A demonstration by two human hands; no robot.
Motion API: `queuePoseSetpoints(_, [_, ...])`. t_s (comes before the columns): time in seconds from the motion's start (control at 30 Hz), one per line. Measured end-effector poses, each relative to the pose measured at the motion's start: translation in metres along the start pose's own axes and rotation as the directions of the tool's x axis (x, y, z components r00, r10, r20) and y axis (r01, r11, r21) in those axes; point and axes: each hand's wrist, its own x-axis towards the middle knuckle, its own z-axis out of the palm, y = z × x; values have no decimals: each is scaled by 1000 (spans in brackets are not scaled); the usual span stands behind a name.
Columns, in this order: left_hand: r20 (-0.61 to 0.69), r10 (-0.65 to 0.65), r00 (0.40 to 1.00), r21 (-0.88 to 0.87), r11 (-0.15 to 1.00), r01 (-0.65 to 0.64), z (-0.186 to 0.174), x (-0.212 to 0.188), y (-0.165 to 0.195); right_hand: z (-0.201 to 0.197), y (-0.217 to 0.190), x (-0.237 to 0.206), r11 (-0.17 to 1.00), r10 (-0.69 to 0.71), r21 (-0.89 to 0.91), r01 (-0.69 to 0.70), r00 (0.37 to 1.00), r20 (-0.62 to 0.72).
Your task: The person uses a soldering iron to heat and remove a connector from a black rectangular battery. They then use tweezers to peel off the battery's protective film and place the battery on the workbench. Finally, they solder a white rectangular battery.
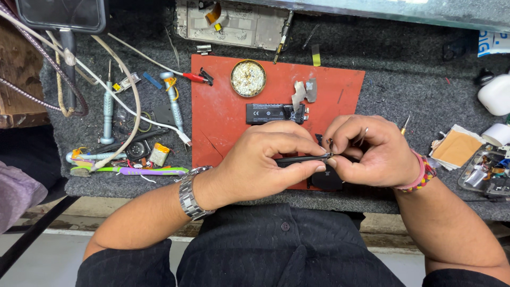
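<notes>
A rectangular red mat (223, 119) with a smooth, scuffed surface lies on a dark grey felt-like bench cover (404, 95). At the mat's upper middle sits a round brass-coloured tin (248, 78) with a crumpled metallic fill; just below it lies a flat black rectangular battery (268, 113) bearing a pale printed label, with 2 scraps of grey tape (304, 92) near its right end. At the top edge of the bench a pale opened phone chassis (236, 24) rests, orange flex strip showing at its top. Left of the mat are 2 grey-handled screwdrivers (108, 114), white cables (130, 90), a purple and green toothbrush (143, 171) and a small yellow-wrapped cell (159, 154). At the right lies a tan square pad (458, 148) on white paper, a clear tray of small parts (486, 172) and a white roll (497, 134). The left hand (260, 159), steel watch on the wrist, has thumb and fingers closed around slim black tweezers (300, 158) held level, tips pointing right. The right hand (369, 151), beaded bands on the wrist, has fingertips pinched together at the tweezer tips; the small part between them is too small to identify. A round black device (325, 180) lies on the mat's lower edge, directly beneath both hands and partly hidden.
</notes>
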Motion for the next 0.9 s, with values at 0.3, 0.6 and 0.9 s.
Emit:
queuePoseSetpoints(0.3, [-31, 95, 995, 134, 987, -90, 0, 0, 0, 5, -9, 5, 984, -55, -175, 43, 997, -61])
queuePoseSetpoints(0.6, [-34, 57, 998, 71, 996, -55, 2, 0, -1, 6, -18, 11, 957, -132, -266, 117, 990, -41])
queuePoseSetpoints(0.9, [-47, 43, 998, 43, 998, -41, 1, 0, 1, 3, -15, 7, 975, -85, -211, 70, 994, -63])
